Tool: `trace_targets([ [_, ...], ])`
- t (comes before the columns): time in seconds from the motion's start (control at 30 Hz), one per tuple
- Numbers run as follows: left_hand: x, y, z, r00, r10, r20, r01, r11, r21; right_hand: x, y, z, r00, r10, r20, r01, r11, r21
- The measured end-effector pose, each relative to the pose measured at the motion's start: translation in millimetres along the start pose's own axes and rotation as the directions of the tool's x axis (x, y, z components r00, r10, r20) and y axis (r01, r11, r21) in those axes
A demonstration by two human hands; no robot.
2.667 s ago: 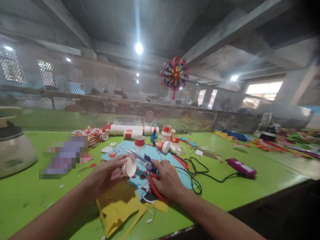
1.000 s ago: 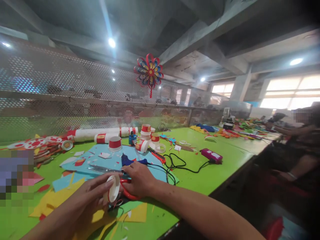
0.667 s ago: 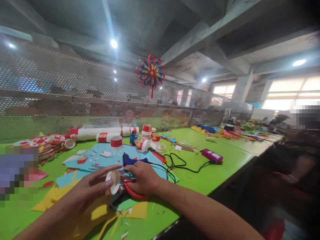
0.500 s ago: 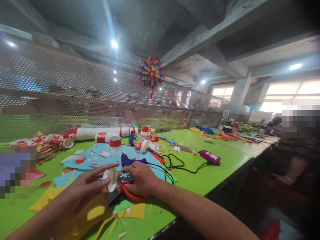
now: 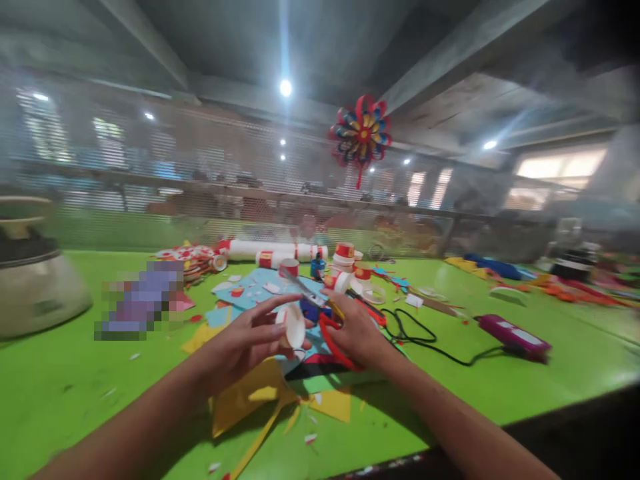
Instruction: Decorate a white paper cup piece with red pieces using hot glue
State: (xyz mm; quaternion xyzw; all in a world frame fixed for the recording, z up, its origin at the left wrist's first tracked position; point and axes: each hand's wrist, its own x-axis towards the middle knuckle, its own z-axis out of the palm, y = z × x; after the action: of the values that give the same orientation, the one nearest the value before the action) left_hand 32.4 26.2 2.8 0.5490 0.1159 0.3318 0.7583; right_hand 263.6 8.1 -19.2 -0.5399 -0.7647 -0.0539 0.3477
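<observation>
My left hand [image 5: 240, 343] holds a small white paper cup piece [image 5: 295, 327] between thumb and fingers, its hollow side turned to the right. In my right hand [image 5: 357, 333] are red-handled scissors [image 5: 330, 343], their blades angled up and left above the table, apart from the cup piece. A blue glue gun [image 5: 314, 311], partly hidden, lies behind my hands on light blue paper [image 5: 255, 293]. Yellow paper [image 5: 250, 393] lies beneath my left hand. Beyond, a red-and-white paper cup [image 5: 289, 268] stands on the blue paper.
Stacked paper cups [image 5: 240, 251] lie along the mesh partition [image 5: 240, 200]. A purple box [image 5: 515, 335] with a black cord rests at right. At far left stands a large pale container [image 5: 40, 293]. A flower-shaped paper ornament [image 5: 363, 133] hangs above. Paper scraps litter the green table [image 5: 150, 407].
The view has swung left, so the table's things sit further right. My right hand has lifted the scissors, turning their blades from down to up and left. My left hand still holds the cup piece.
</observation>
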Motion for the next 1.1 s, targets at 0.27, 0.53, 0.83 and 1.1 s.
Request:
trace_targets([
  [0.27, 1.9, -4.5, -2.7, 0.994, 0.044, 0.099, -0.037, 0.996, -0.078, -4.6, 0.7, 7.1, 0.995, 0.060, 0.083, -0.060, 0.998, -0.007],
  [0.53, 2.3, -3.8, -5.1, 0.996, 0.049, 0.075, -0.042, 0.994, -0.100, -6.3, -8.5, 5.2, 0.971, 0.055, 0.233, -0.041, 0.997, -0.064],
  [0.83, 1.0, 1.7, -0.4, 0.993, 0.037, 0.112, -0.020, 0.988, -0.151, -7.6, -19.9, -4.5, 0.926, -0.025, 0.377, 0.072, 0.991, -0.111],
  [1.1, -2.3, 1.4, 2.6, 0.993, 0.043, 0.110, -0.034, 0.996, -0.087, -10.0, -23.0, -16.9, 0.908, -0.059, 0.416, 0.164, 0.961, -0.223],
])
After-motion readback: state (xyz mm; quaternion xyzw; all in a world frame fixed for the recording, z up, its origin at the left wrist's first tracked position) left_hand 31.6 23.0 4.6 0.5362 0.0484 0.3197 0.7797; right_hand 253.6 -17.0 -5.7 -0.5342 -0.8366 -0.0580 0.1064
